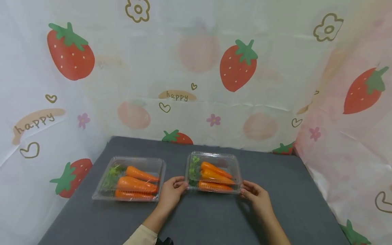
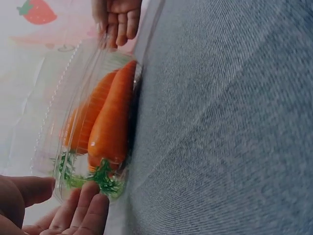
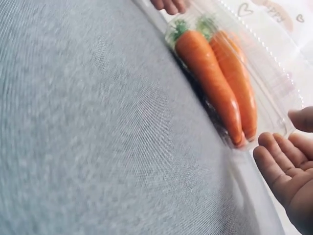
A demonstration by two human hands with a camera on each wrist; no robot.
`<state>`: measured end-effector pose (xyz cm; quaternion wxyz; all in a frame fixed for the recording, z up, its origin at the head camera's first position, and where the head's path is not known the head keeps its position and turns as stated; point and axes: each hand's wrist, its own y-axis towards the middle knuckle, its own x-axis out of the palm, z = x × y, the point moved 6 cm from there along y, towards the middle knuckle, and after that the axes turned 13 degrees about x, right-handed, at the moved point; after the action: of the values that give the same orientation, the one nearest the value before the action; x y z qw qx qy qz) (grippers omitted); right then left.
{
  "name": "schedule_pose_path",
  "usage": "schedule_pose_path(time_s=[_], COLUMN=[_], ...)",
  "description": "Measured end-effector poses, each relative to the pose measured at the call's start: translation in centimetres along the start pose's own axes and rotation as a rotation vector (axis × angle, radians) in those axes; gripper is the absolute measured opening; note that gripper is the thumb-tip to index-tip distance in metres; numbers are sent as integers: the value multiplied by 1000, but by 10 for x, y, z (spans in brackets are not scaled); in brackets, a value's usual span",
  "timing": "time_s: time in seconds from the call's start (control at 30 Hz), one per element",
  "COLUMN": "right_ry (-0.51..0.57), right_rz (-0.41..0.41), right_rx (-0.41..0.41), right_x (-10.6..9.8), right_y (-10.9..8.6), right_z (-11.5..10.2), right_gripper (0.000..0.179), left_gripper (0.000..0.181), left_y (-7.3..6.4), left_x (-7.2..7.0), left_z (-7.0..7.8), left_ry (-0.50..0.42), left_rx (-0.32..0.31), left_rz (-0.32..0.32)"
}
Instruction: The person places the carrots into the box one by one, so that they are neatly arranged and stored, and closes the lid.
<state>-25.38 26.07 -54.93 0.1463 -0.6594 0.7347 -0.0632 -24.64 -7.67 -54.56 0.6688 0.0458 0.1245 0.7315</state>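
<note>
A clear plastic clamshell box (image 1: 213, 155) with several orange carrots (image 1: 215, 177) and green leafy tops (image 1: 194, 166) inside stands between both hands, its lid closed. At its front left corner, my left hand (image 1: 172, 191) holds the rim, thumb and fingers on either side of it in the left wrist view. My right hand (image 1: 256, 196) holds the opposite front corner between thumb and fingertips; the right wrist view shows this hand (image 3: 288, 166) close by. Whether the box's base touches the table cannot be told.
On the left, a second clear clamshell box (image 1: 137, 160) with carrots (image 1: 136, 183) and greens lies on the dark grey tabletop (image 1: 214, 217), beside my left hand. A strawberry-printed white cloth (image 1: 190, 75) encloses the table at the back and sides.
</note>
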Motion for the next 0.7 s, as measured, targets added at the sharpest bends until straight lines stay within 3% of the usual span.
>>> schedule_pose_path(time_s=[0.27,0.5,0.7], right_ry=[56,136,152], right_rz=[-1,-82,-99], right_rx=[91,161,169], right_x=[-1,1,3], right_y=[4,3,4], right_z=[0,6,5], right_gripper=[44,40,39], left_gripper=[33,30,29], left_y=[1,-3,0], left_x=[8,13,13], left_z=[-2,-6,-6], left_ry=[-128,-211,-217], left_rx=[-91,-178,-172], left_rz=[-18,-33,-14])
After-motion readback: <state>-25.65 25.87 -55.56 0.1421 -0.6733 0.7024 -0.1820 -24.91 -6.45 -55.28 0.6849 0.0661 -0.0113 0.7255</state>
